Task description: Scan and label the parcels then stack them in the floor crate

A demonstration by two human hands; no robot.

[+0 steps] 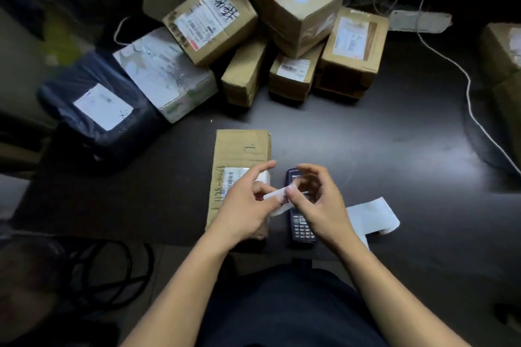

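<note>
We take the handheld scanner (300,214) as our landmark; it lies flat on the dark worktop (394,127), keypad toward us, close at hand for the next read.

Directly above the scanner our two hands meet over a small white label (277,196). The left hand (248,205) pinches one end between thumb and curled fingers, with the forefinger stretched out over the parcel; the right hand (320,201) pinches the other end, fingers curled. We judge that we hold it by both ends to peel it from its backing or keep it taut before sticking it down.

Just left of the scanner, touching the left hand, lies the flat cardboard parcel (242,160), long side running away from us, barcode sticker and handwritten digits facing up so the label can go straight on.

Just right of the scanner, partly under the right forearm, a curled strip of white backing paper (375,214) lies discarded.

Beyond the scanner, well apart, the pile of brown boxes (282,25) waits its turn, most with shipping labels upward. Beyond and to the left sit a white-wrapped box (166,73) and a black bagged parcel (93,104). To the far right a white cable (465,76) trails across the worktop.

No floor crate is visible, so stacking looks some way off.
</note>
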